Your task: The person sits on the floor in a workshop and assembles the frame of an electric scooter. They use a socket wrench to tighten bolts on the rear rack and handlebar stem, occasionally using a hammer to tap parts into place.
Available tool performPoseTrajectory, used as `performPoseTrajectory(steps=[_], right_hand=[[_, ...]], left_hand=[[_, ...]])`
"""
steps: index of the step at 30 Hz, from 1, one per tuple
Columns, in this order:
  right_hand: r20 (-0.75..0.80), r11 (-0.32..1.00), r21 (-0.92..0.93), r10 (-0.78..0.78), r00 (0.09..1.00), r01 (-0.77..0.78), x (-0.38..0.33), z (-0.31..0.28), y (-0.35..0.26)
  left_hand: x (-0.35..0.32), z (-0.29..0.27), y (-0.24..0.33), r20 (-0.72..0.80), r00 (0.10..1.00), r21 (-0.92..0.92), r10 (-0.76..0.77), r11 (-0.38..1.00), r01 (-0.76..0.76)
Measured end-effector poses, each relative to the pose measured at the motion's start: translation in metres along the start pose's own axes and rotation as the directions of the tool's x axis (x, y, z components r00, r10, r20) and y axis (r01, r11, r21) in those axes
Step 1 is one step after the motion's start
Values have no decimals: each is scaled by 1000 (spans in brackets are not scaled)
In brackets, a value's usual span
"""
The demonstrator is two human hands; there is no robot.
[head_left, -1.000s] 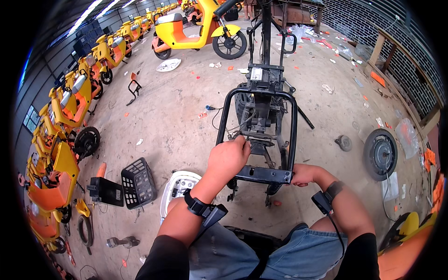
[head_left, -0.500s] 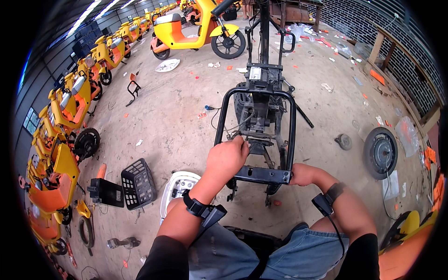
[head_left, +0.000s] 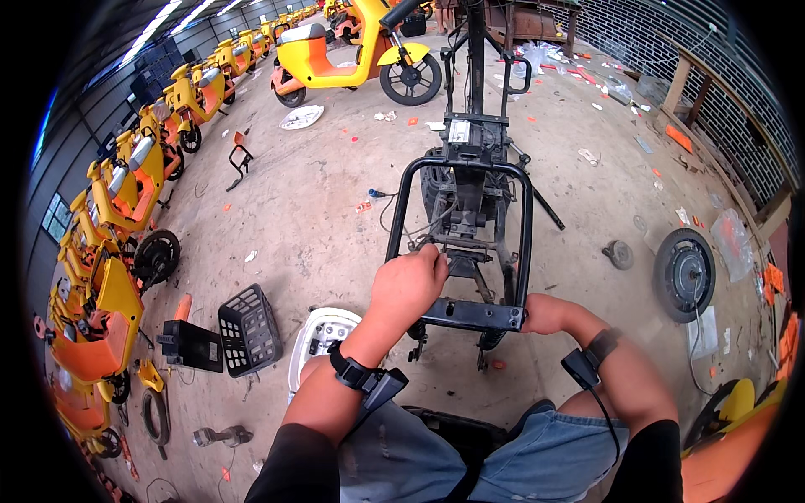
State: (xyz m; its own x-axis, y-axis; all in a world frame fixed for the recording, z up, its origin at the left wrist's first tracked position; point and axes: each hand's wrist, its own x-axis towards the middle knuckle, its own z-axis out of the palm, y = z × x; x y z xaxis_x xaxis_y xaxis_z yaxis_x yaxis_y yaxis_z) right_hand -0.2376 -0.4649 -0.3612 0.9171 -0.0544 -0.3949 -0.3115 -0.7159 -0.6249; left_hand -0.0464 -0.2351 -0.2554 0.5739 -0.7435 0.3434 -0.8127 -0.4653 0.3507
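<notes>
The stripped black scooter frame (head_left: 527,226) stands before me, its looped rear tube nearest and its cross plate (head_left: 474,314) at the near end. My left hand (head_left: 409,281) reaches over the loop's left side, fingers curled closed beside a thin cable (head_left: 391,220) and a crossbar. What its fingertips grip is hidden by the hand. At the near right corner of the loop is my right hand (head_left: 545,313), by the end of the plate. Its fingers go behind the tube, so their grip cannot be seen.
Left of me are a black plastic basket (head_left: 250,331), a black box (head_left: 191,345) and a white shell part (head_left: 323,327). A wheel (head_left: 684,275) and a small roller (head_left: 618,254) lie to the right. Yellow scooters (head_left: 126,189) line the left side; another scooter (head_left: 344,71) stands ahead.
</notes>
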Motion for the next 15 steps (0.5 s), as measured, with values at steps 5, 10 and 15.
performPoseTrajectory(steps=[5,10,15], right_hand=[[21,989,-123,86,996,-82,-6,-8,-26],[-47,982,-177,61,997,-69,-5,-2,-21],[-64,908,-399,106,992,-123,-11,-7,-40]], left_hand=[[-1,0,-2,17,1000,24,-3,1000,3],[-1,0,-1,-15,1000,-4,2,1000,-2],[0,3,-4,-10,1000,23,-11,1000,11]])
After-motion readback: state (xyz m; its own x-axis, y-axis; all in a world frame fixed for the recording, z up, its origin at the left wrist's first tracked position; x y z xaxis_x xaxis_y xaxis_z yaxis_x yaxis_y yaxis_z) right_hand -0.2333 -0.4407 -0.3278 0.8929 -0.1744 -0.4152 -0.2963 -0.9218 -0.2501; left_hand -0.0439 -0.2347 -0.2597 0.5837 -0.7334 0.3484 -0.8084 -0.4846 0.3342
